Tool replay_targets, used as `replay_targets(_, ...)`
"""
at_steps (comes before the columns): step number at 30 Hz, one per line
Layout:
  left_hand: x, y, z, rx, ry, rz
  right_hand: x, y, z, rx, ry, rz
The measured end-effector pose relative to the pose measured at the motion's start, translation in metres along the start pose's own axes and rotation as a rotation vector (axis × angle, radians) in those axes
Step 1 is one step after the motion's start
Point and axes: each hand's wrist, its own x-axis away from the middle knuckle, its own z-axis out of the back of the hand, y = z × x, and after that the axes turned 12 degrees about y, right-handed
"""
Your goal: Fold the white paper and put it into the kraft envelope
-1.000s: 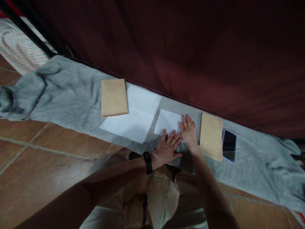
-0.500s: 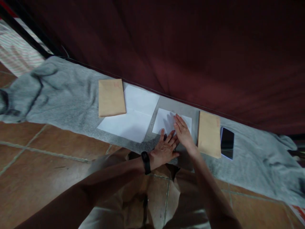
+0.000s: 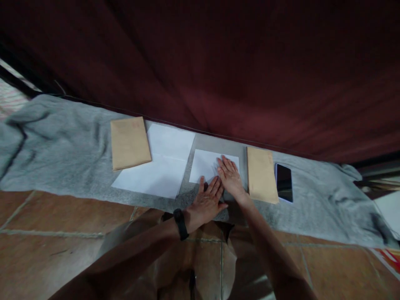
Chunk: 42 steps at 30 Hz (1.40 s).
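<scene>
A folded white sheet of paper [image 3: 202,163] lies on the grey cloth in front of me. My right hand [image 3: 230,177] rests flat on its right part, fingers stretched out. At its near edge my left hand [image 3: 208,199] is spread palm down, the fingertips touching the paper's lower border. To the left are larger white sheets [image 3: 162,173] with a crease across them. A stack of brown envelopes [image 3: 130,143] overlaps their left side. More brown envelopes [image 3: 261,175] sit just right of my right hand.
A smartphone [image 3: 284,182] lies beside the right-hand envelopes. The grey cloth [image 3: 68,141] covers a long narrow surface, wrinkled at both ends. Behind it hangs a dark red curtain [image 3: 200,66]. Below is a tiled floor [image 3: 62,246].
The view has shifted, so the things on the cloth appear further left. My right hand has slid slightly over the folded paper; both hands stay flat against it.
</scene>
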Motion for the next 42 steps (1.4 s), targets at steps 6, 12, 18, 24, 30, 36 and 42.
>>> replay_targets(6, 0.001, 0.001, 0.000, -0.020, 0.026, 0.015, 0.006, -0.001, 0.000, 0.118, 0.042, -0.037)
replay_targets(12, -0.014, -0.016, -0.002, -0.052, 0.073, 0.081, 0.009, -0.004, 0.003, 0.170, 0.074, -0.030)
replay_targets(18, -0.039, -0.036, -0.011, -0.034, 0.108, 0.094, 0.008, -0.006, 0.004, 0.205, 0.053, -0.034)
replay_targets(24, -0.064, -0.043, -0.023, -0.045, 0.120, 0.129, 0.008, -0.005, 0.004, 0.217, 0.060, -0.025)
replay_targets(30, -0.078, -0.051, -0.028, -0.043, 0.182, 0.130, 0.007, -0.008, 0.003, 0.211, 0.098, -0.051)
replay_targets(36, -0.082, -0.055, -0.031, -0.073, 0.203, 0.137, 0.008, -0.009, -0.001, 0.187, 0.153, -0.068)
replay_targets(42, -0.081, -0.062, -0.032, -0.099, 0.188, 0.209, 0.010, -0.007, -0.007, 0.178, 0.202, -0.093)
